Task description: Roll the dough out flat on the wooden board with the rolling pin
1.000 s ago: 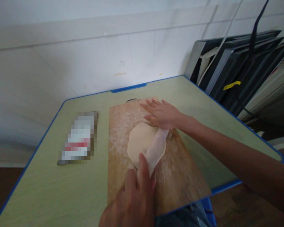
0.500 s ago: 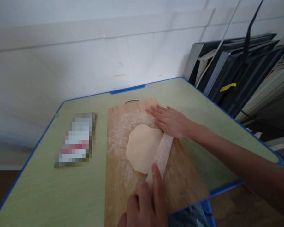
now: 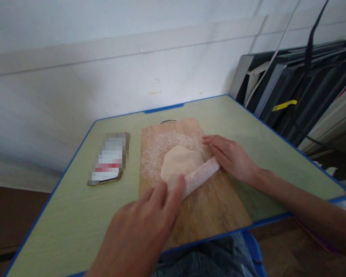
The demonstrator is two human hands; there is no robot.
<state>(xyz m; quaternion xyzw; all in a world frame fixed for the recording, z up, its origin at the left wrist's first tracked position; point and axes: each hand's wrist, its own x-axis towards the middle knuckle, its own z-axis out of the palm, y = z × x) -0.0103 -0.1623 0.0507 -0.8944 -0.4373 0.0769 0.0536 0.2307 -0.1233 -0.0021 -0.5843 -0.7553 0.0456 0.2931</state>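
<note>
Rolling pin (image 3: 200,177): near end under left hand (image 3: 154,211), grip unclear; far end against right hand (image 3: 235,157), fingers straight.
Dough (image 3: 181,161): on board (image 3: 216,217), just beyond left fingertips.
Phone (image 3: 108,156): left of fingers, screen pixelated, unreadable.
Table (image 3: 77,223): green; wall (image 3: 127,84) beyond fingertips.

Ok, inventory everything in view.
Rolling pin: 1, white, on dough edge
Dough sheet: 1, cream, on board
Floury board: 1, brown, on table
Board handle: 1, silvery, far end
Pixelated object: 1, whitish, left of board
Table: 1, green, before wall
Wall: 1, white, behind
Panels: several, dark, right of table
Strip: 1, yellow, by panels
Strap: 1, black, upper right
Floor: brown, below table
Jeans: 1, blue, below table
Left hand: 1, at pin's left
Right hand: 1, at pin's right
</note>
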